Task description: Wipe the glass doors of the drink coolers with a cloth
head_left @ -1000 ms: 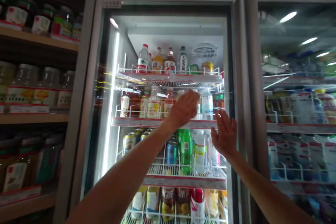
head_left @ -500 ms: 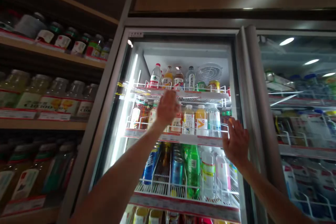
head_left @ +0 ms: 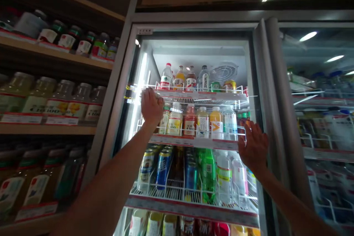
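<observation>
A closed glass fridge door [head_left: 190, 46] stands in front of me, with lit shelves of drinks behind it. At the left part of the glass is my left hand [head_left: 152, 106], its fingers close together and bent against the pane. A pale patch shows by its fingertips, but what lies under them is hidden. Further right, my right hand [head_left: 253, 145] rests flat on the glass near the door's handle side, fingers spread and holding nothing. Behind the pane between the hands are a bottle of red juice [head_left: 190, 120] and a bottle of orange juice [head_left: 216, 121].
Vertical metal handles [head_left: 267, 81] run between this door and a second glass door [head_left: 326, 118] on the right. Wooden shelves [head_left: 69, 129] with rows of bottles stand on the left. Lower inside the fridge are cans and a green bottle [head_left: 208, 173].
My left hand has moved left across the glass from the middle. My right hand stays at nearly the same spot on the pane. The view has shifted slightly.
</observation>
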Action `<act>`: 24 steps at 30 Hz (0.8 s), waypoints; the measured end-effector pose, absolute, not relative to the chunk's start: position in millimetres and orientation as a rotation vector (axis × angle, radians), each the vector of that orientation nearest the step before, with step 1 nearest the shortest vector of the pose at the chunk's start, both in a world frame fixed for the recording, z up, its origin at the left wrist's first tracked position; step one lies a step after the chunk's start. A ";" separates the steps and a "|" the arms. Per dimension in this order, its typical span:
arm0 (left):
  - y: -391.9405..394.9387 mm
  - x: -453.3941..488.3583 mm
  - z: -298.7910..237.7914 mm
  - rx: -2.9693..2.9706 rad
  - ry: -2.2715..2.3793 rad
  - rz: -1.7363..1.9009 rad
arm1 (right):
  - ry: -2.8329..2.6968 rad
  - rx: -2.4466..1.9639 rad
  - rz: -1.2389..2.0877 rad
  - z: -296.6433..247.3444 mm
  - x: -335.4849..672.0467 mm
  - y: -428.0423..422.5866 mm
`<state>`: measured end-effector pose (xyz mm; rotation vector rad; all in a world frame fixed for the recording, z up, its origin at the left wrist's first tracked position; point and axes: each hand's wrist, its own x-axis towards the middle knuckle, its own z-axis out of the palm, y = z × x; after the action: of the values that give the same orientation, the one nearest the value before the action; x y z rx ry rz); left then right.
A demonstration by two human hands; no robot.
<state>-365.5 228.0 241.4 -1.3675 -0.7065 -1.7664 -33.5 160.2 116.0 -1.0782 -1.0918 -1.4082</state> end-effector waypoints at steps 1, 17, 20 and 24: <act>228.8 -364.0 238.5 -1.336 -0.735 -1.810 | -1.078 -1.071 -1.419 115.8 -33.4 161.2; 216.2 -301.0 223.0 -1.488 -0.683 -1.705 | -0.988 -1.082 -1.361 105.8 -29.9 160.5; 193.9 -215.8 180.2 -1.741 -0.245 -1.289 | -0.971 -1.037 -1.370 104.5 -24.5 162.4; 188.7 -205.9 174.0 -1.815 -0.119 -1.101 | -0.994 -1.016 -1.361 102.8 -21.1 163.4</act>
<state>-205.9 188.7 174.0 -1.8149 -0.1186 -1.1008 -21.1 163.4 102.8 -1.0157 -0.9937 -1.3610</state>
